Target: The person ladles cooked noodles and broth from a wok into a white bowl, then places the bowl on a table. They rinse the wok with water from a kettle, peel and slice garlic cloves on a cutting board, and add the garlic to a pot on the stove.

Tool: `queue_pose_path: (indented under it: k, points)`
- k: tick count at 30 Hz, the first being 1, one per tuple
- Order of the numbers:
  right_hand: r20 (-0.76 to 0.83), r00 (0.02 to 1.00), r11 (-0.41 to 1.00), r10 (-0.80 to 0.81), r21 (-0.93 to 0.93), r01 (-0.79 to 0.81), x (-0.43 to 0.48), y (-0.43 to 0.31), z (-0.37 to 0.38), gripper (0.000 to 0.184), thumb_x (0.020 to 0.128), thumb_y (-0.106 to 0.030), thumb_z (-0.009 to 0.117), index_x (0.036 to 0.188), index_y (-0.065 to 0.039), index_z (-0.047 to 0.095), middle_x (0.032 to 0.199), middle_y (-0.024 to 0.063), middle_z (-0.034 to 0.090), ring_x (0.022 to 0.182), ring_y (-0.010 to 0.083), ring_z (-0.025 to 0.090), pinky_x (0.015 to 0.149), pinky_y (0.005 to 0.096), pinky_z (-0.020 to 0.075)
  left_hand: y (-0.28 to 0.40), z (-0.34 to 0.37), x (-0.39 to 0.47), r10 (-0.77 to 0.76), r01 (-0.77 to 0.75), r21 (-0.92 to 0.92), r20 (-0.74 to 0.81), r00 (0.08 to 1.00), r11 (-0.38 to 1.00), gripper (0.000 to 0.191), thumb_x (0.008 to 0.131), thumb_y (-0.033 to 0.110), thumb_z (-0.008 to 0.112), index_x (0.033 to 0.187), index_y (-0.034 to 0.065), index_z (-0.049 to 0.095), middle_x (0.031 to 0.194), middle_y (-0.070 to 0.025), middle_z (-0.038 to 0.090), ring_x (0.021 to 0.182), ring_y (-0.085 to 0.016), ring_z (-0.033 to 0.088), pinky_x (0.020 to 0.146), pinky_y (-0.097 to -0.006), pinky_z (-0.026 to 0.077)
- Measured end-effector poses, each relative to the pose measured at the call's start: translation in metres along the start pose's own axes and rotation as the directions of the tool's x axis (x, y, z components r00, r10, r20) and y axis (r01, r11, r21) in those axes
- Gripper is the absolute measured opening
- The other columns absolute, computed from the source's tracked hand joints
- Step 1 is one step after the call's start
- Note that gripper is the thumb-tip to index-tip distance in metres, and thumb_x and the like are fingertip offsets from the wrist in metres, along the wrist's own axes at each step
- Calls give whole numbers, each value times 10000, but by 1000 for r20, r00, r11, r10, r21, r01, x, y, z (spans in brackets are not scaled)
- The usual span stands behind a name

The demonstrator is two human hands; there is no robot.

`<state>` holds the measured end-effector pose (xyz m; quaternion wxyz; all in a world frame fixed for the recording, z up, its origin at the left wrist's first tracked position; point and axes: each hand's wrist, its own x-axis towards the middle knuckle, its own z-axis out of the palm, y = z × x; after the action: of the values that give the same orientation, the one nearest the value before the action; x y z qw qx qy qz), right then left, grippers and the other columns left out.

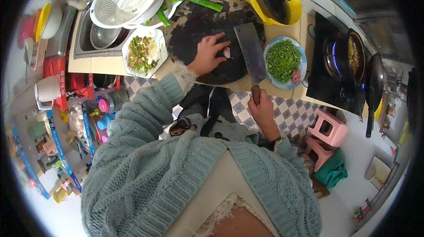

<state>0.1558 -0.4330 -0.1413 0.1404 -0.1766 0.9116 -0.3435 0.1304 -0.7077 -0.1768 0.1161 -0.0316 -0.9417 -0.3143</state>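
My left hand (209, 54) is spread over the dark round cutting board (198, 21). Between its thumb and forefinger a garlic clove (227, 52) lies on the board; whether the fingers touch it I cannot tell. My right hand (263, 111) grips the wooden handle of a cleaver (250, 51). Its broad blade extends over the board's right side, right of the garlic. Just right of the blade is a blue-rimmed plate (303, 56) of chopped green vegetable (281, 59) with a little minced meat (296, 76). Long green peppers (205, 4) reach over the board's far edge.
White colanders (132, 0) stand at the back left, by a sink (79, 44). A white plate (127, 51) holds cut vegetables. A yellow basin (293, 13) with a dark lidded pot stands at the back right. On the right, a pan (359, 56) with food sits over a lit blue gas flame.
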Motion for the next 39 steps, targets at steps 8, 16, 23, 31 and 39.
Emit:
queue_pose_path:
  k: [8,16,23,31,39]
  points:
    - [-81,989,992,-121,-32,119,5,-6,2,324,867,-356,580,913,-42,519,772,178,606,693,366,609,580,459,463,-17,-64,-47,-402,358,-185,-369,838,915,409,697,-53,587,1084,80,583,1071,-125,536,994,-302,514,888,-374,403]
    - [99,985,936,-140,-311,164,21,-7,27,333,892,-356,546,835,-30,515,727,199,610,637,395,610,549,468,485,-10,-45,-49,-488,403,-303,-301,819,864,304,787,-67,497,1057,46,577,933,-82,573,824,-179,558,767,-293,456]
    - [-55,998,953,18,-300,-34,62,-20,23,305,890,-335,532,903,-30,511,750,222,608,714,392,616,621,489,473,14,15,4,-260,259,-28,-112,959,966,307,757,199,693,1006,40,609,910,-150,542,878,-353,552,745,-410,465]
    - [-195,950,934,-244,-311,176,93,-29,50,278,841,-184,601,1051,-18,529,992,184,529,808,377,578,689,446,476,17,9,1,-289,275,-227,-31,957,934,274,695,105,731,883,47,539,837,-117,573,797,-305,572,732,-372,477]
    - [164,981,742,-108,669,-30,95,-90,16,242,838,-177,655,1003,-11,592,939,100,614,849,163,614,743,295,495,56,-58,-14,-345,283,-485,-40,938,827,245,723,50,723,893,37,547,814,-104,556,714,-257,607,613,-302,496]
